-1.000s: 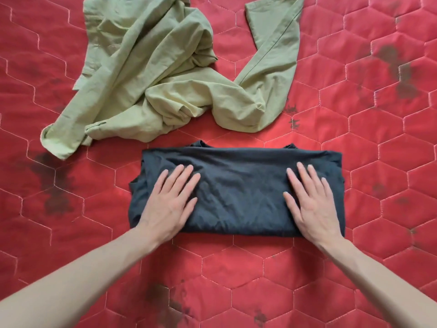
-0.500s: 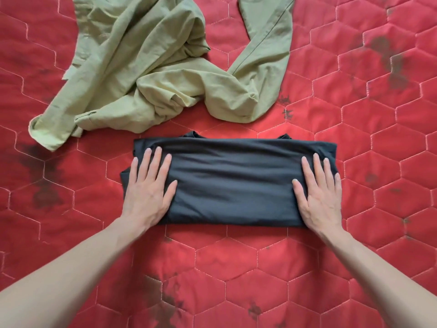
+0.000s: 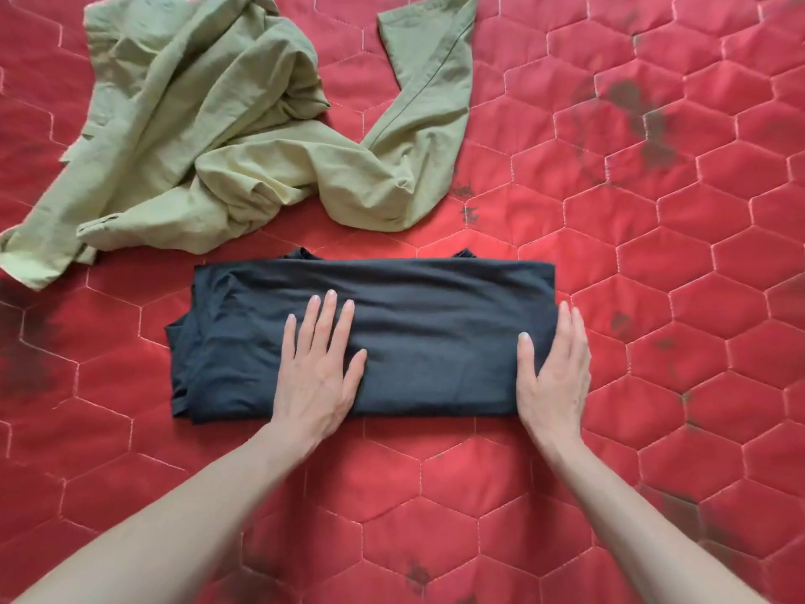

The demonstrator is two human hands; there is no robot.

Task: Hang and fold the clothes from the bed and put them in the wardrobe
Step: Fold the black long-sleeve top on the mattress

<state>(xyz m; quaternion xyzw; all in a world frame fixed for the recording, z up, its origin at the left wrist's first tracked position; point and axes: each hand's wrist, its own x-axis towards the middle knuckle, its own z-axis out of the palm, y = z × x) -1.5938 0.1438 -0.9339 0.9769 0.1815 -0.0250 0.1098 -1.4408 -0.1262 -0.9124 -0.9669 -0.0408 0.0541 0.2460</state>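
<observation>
The left hand [image 3: 316, 377] lies flat on the black shirt [image 3: 418, 333], fingers straight and slightly spread, pressing down a little left of the shirt's middle and holding nothing. The right hand [image 3: 553, 377] stands at the shirt's right end, at three o'clock from the left hand, fingers straight and close together; its thumb rests on top of the cloth, and its fingers lie along the folded edge. Whether they reach under that edge cannot be told.

The shirt is folded into a long band lying on the red quilt [image 3: 653, 298], its long axis running from nine to three o'clock. The neck corners poke out along the far edge, toward twelve, and the left end is looser and bunched.

At eleven o'clock from the shirt, just apart from it, a green garment [image 3: 226, 137] lies crumpled and unfolded, one leg or sleeve stretching up toward twelve o'clock
</observation>
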